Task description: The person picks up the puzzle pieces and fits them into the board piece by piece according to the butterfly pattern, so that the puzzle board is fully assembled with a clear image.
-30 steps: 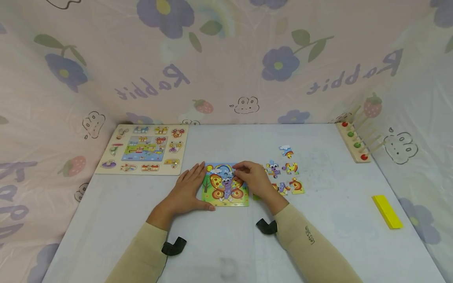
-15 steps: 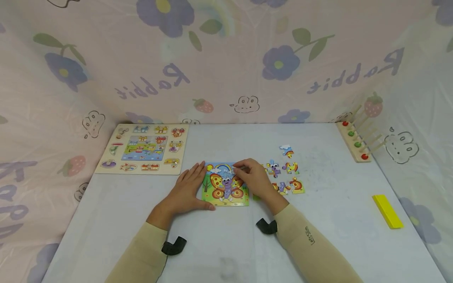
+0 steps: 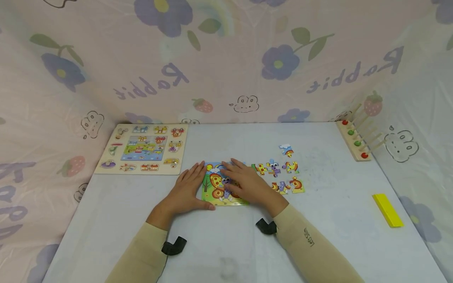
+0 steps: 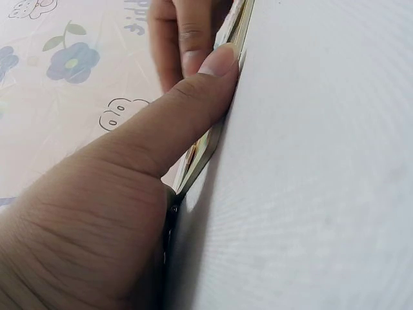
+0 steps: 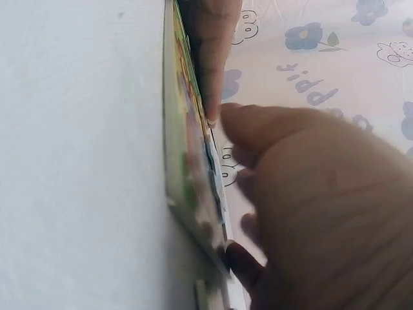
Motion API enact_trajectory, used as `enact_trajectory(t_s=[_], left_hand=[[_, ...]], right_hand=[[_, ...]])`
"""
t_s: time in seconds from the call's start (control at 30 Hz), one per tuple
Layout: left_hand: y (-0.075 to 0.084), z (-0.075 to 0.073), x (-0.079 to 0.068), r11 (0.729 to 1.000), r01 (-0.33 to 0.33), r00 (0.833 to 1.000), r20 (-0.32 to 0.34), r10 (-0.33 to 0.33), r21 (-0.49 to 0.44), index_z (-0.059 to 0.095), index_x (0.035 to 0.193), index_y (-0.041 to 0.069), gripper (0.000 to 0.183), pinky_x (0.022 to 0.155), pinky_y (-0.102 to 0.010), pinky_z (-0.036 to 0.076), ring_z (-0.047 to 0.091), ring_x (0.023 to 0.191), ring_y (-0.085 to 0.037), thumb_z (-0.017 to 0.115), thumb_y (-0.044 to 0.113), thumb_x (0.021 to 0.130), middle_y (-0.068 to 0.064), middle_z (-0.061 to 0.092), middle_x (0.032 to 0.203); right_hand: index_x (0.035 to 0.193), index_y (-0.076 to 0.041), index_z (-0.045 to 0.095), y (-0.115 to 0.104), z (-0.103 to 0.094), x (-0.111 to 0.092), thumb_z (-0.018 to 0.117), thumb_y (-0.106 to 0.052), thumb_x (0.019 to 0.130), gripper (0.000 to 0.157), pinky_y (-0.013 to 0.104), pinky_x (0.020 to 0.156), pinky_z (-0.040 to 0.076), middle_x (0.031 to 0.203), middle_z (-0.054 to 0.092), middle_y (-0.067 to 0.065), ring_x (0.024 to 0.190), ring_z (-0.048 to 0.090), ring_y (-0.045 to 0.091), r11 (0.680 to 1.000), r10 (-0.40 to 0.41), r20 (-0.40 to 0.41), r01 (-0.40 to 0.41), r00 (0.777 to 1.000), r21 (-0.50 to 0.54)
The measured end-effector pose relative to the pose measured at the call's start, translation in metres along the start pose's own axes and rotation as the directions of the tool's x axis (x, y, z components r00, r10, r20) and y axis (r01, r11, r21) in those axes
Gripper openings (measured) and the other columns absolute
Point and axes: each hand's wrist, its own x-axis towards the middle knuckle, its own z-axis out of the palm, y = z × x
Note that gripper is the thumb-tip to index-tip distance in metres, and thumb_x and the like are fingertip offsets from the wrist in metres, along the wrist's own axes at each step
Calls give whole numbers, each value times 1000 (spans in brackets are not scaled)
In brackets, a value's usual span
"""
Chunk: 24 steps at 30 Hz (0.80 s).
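Observation:
A butterfly jigsaw board (image 3: 209, 200) lies flat on the white table in the head view. My left hand (image 3: 187, 190) rests along its left side, fingers straight and thumb on the near edge. In the left wrist view the left thumb (image 4: 174, 110) lies over the board's rim. My right hand (image 3: 247, 182) is spread over the board's right half and hides much of the butterfly. The right wrist view has its fingers close over the board (image 5: 177, 148), with nothing seen between them. Loose jigsaw pieces (image 3: 291, 168) lie to the right, some partly behind that hand.
A wooden peg puzzle board (image 3: 102, 167) with vehicle pictures lies at the back left. At the back right is a wooden rack (image 3: 354, 143) with upright pegs and red and green fruit shapes. A yellow block (image 3: 387, 210) lies near the right edge.
My right hand was bunched at the board's upper right; it has opened out and spread flat over the board. A loose wing piece beside it now shows more fully. My left hand stays put.

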Motion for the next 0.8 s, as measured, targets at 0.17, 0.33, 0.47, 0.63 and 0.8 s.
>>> enact_trajectory(t_s=[0.17,0.33,0.47,0.63,0.8], left_hand=[[-1,0,0,1000,1,1000,4,-1,0,13,175,7,142,130,-55,1,-4,166,-23,80,84,76,-5,2,182],[-1,1,0,1000,-2,1000,1,2,-5,14,175,7,142,130,-55,2,-3,166,-23,81,83,76,-5,3,182],[-1,1,0,1000,-1,1000,3,1,-7,13,175,7,142,130,-55,2,-3,166,-23,81,83,76,-4,2,182],[-2,2,1,1000,-4,1000,2,4,0,13,175,7,142,130,-55,2,-4,166,-23,80,85,76,-4,1,182],[-2,2,1,1000,0,1000,5,0,10,12,175,8,142,130,-54,2,-5,166,-22,80,85,76,-4,1,182]], right_hand=[[166,-18,50,-1,0,-1,60,-43,113,60,72,122,23,175,31,-1,164,17,30,999,34,62,-32,997,-35],[164,-17,53,-2,0,-1,61,-40,113,57,69,122,27,174,35,1,163,22,32,997,29,53,-25,998,-72],[161,-14,57,-5,0,-1,62,-37,113,54,67,122,31,172,40,6,160,28,37,995,5,34,-2,999,-96],[163,-16,54,-8,-2,-1,59,-40,114,55,65,123,30,173,37,4,161,25,37,994,27,52,-21,998,-109],[165,-18,51,-10,-1,0,58,-45,114,59,66,123,28,175,33,2,162,21,39,991,50,72,-40,996,-129]])
